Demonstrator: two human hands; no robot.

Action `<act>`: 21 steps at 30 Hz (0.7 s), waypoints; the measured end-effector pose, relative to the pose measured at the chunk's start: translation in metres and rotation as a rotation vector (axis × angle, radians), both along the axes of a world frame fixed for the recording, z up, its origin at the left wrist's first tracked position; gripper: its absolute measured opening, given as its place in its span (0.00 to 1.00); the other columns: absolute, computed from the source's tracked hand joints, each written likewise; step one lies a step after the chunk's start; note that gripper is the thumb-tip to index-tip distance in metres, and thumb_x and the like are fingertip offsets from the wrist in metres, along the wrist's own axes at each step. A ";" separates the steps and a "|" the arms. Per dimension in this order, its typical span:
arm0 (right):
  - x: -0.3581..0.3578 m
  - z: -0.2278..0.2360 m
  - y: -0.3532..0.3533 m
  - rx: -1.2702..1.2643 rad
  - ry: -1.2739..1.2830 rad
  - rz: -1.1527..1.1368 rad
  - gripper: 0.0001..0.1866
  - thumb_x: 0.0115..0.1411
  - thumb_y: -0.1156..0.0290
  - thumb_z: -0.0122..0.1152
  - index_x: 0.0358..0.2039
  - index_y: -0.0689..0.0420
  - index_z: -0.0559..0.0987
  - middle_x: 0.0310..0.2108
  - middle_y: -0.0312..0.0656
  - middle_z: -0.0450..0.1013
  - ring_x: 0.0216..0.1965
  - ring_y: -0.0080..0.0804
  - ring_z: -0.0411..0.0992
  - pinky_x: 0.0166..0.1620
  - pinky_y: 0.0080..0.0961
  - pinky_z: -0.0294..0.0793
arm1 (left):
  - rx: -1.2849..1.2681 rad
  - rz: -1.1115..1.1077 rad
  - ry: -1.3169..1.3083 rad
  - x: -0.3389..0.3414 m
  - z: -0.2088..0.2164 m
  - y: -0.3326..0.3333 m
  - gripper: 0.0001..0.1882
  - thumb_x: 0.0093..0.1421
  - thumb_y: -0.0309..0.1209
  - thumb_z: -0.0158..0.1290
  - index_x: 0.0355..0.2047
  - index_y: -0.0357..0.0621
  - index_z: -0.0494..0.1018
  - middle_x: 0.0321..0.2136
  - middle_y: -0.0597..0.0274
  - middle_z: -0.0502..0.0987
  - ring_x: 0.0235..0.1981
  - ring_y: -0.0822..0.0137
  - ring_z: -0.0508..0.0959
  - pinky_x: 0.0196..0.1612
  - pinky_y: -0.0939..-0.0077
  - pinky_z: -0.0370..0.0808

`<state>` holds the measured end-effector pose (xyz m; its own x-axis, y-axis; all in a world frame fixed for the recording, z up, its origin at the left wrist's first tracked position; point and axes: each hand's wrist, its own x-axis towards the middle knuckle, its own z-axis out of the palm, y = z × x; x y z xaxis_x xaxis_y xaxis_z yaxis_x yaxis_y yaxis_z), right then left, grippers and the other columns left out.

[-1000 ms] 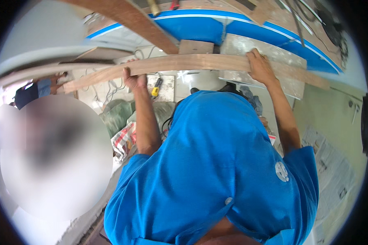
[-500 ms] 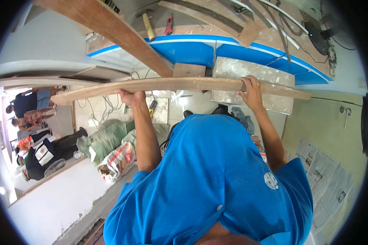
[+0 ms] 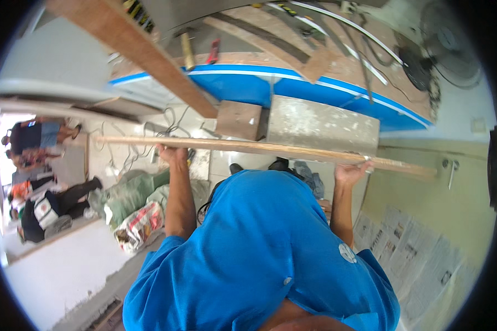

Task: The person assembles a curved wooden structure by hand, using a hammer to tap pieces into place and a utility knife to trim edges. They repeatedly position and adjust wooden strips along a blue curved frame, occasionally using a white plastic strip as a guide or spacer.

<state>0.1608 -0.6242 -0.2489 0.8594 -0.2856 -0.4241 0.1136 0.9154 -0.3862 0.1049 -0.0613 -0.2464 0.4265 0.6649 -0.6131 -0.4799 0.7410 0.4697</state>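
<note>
A long wooden board [image 3: 259, 147] stretches crosswise in front of my body, its narrow edge turned up toward me. My left hand [image 3: 173, 155] grips it left of the middle, its fingers partly hidden by the board. Toward the board's right end, my right hand [image 3: 352, 173] is closed on it from the near side, with fingertips showing at the upper edge. The right end of the board is blurred. Beyond it stand a paint-spattered bench [image 3: 323, 124] and a smaller brown box [image 3: 238, 118].
A wide wooden plank [image 3: 141, 55] slants down from the upper left. The blue-fronted worktop [image 3: 234, 87] carries a hammer [image 3: 187, 51], a red utility knife [image 3: 213, 51] and loose strips. Green sacks [image 3: 135, 196] and cables lie left; several people are farther off. A door [image 3: 419, 182] stands right.
The board has come closer to my body and turned from its broad face to its narrow edge. Its right end sits lower. My right hand has moved down with it.
</note>
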 end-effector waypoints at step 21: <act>0.003 0.196 0.047 -0.192 -0.698 0.233 0.49 0.37 0.32 0.71 0.49 0.57 0.70 0.38 0.36 0.64 0.39 0.33 0.60 0.46 0.34 0.58 | -0.009 -0.778 0.504 0.022 -0.198 -0.034 0.18 0.65 0.31 0.42 0.51 0.33 0.66 0.47 0.46 0.72 0.44 0.47 0.76 0.50 0.45 0.76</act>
